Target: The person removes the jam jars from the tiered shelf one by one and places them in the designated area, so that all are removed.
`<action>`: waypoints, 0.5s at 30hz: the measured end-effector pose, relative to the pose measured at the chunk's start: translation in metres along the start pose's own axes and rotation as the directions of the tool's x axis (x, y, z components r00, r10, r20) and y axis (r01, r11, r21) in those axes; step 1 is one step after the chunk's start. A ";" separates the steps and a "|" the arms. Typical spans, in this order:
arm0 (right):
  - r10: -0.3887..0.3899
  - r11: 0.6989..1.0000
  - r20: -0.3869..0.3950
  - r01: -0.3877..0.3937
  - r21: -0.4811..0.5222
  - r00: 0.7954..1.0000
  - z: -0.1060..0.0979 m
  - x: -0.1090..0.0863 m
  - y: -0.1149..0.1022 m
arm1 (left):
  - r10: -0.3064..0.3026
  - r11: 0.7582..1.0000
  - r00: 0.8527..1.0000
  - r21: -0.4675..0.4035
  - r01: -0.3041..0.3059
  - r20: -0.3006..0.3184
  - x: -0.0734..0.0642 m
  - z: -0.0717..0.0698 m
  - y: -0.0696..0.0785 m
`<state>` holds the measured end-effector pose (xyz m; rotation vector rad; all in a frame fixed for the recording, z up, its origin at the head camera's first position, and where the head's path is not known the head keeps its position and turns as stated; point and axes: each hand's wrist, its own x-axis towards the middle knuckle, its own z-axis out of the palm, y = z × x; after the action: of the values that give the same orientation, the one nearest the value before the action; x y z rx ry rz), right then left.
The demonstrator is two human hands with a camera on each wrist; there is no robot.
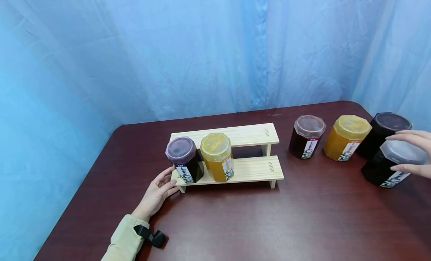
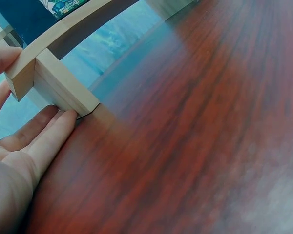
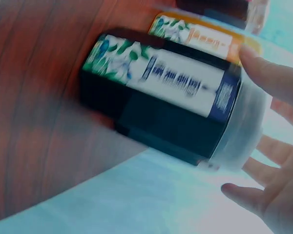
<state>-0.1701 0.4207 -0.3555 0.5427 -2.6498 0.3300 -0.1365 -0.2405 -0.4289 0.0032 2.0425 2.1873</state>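
Note:
On the front tier of a light wooden two-step rack (image 1: 249, 169) stand a dark jar with a purple-tinted lid (image 1: 181, 150) and a yellow jar (image 1: 217, 156). My left hand (image 1: 158, 191) holds the left end of that tier; in the left wrist view, fingers (image 2: 53, 131) reach the rack's leg (image 2: 63, 83) under the board. At far right, my right hand (image 1: 415, 150) is spread around the whitish lid of another dark jar (image 1: 377, 171). In the right wrist view, the thumb (image 3: 268, 73) overlaps the lid (image 3: 244, 122), other fingers lie behind it, and firm contact is unclear.
Beside the right hand stand a dark red jar (image 1: 306, 139), a second yellow jar (image 1: 347, 137) and a black jar (image 1: 384, 130). The brown table (image 1: 256, 219) ends at blue curtains (image 1: 202, 66). A black strap device (image 1: 149, 234) sits on the left sleeve.

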 end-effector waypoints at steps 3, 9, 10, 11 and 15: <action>-0.010 1.000 -0.066 0.011 0.006 0.998 -0.007 0.010 -0.023 | 0.008 1.000 1.000 0.002 -0.008 0.003 0.001 0.001 0.001; -0.043 0.999 -0.037 0.044 0.006 0.998 -0.011 0.035 -0.071 | 0.011 1.000 1.000 -0.003 -0.011 -0.001 0.001 0.001 0.001; -0.064 0.998 -0.031 0.065 0.019 0.997 -0.010 0.041 -0.079 | 0.010 1.000 1.000 -0.004 -0.010 0.001 0.001 0.001 0.000; -0.087 0.995 -0.022 0.088 0.047 0.996 -0.011 0.047 -0.091 | 0.011 1.000 1.000 -0.005 -0.011 0.005 0.000 0.001 0.000; -0.151 0.972 -0.060 0.159 0.175 0.987 -0.004 0.070 -0.124 | 0.026 1.000 1.000 -0.007 -0.026 0.011 -0.001 0.003 0.002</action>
<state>-0.1757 0.2886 -0.3034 0.7853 -2.5287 0.5302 -0.1355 -0.2378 -0.4269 0.0419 2.0406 2.2039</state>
